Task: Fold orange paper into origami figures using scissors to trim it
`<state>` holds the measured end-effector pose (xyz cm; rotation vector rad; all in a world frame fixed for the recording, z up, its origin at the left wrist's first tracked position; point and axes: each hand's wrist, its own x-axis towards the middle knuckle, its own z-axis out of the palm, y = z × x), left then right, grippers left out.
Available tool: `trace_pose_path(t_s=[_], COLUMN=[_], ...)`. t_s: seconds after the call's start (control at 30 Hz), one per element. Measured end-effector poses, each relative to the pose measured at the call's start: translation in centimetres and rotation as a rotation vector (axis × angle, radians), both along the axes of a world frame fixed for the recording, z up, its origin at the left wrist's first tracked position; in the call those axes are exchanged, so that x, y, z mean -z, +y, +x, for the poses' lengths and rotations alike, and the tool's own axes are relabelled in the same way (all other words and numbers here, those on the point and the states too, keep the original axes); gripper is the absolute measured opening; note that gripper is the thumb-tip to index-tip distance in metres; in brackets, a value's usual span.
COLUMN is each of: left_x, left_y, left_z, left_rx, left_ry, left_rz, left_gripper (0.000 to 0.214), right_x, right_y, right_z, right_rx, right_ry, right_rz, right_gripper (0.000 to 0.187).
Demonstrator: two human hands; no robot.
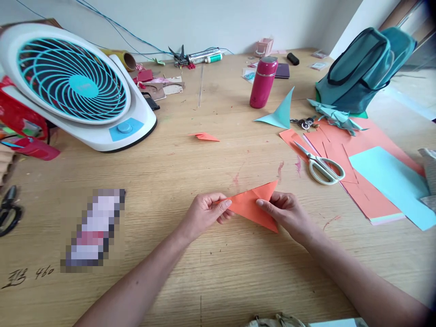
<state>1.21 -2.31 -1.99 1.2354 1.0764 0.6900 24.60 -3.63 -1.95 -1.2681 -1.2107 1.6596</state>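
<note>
Paper, one folded orange piece (250, 203), is occupying the near middle of the bench (153, 172), stretching between two hands; the left hand (208, 210) is pinching its narrow left end between thumb and fingers; the right hand (288, 211) is gripping its broad right end, one thumb pressing on the near face and the fingers curling behind; one smaller orange fold (206, 136) is lying farther back, apart from both hands; one pointed teal fold (281, 114) is resting in front of one magenta bottle (264, 84); one spiky teal model (335, 117) is lying just before one teal bag (361, 72), near one bunch of keys (304, 123); two pairs of scissors are showing, the white-handled scissors (317, 159) lying partly over orange sheets (368, 195) in a number I cannot tell, the black-handled scissors (9, 205) sitting at the left edge; one pale blue sheet (388, 181) is covering part of those sheets; one fan (83, 86) is standing at the back left; one pixelated oblong object (93, 227) is lying left of the left hand
</note>
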Motion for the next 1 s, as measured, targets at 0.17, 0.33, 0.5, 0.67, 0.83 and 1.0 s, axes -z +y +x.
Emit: trace_pose_path(t_s=[0.17,0.33,0.5,0.67,0.83,1.0], left_x=[-0.1,0.2,0.2,0.1,0.0,-0.2], left_y=[0.2,0.4,0.5,0.5,0.4,0.4], left_z=[-0.5,-0.8,-1.0,-1.1,-1.2,-1.0], left_rx=[-0.037,-0.045,-0.029,-0.007,-0.013,-0.003], left_ry=[-0.017,-0.078,-0.091,-0.066,-0.097,-0.038], left_rz=[0.009,-0.044,-0.074,-0.051,-0.032,-0.028], left_gripper=[0.038,0.040,0.041,0.043,0.044,0.041], right_x=[0.1,0.4,0.6,0.4,0.0,-0.3], right_y=[0.0,-0.1,0.0,0.0,-0.2,-0.4], right_z=[0.1,0.5,0.6,0.4,0.1,-0.1], right_rx=[0.023,0.005,0.001,0.043,0.042,0.019], right_ry=[-0.030,-0.028,-0.024,-0.070,-0.091,-0.162], right_rz=[-0.008,-0.020,-0.013,0.008,0.002,0.028], right_gripper=[0.047,0.054,0.054,0.054,0.056,0.059])
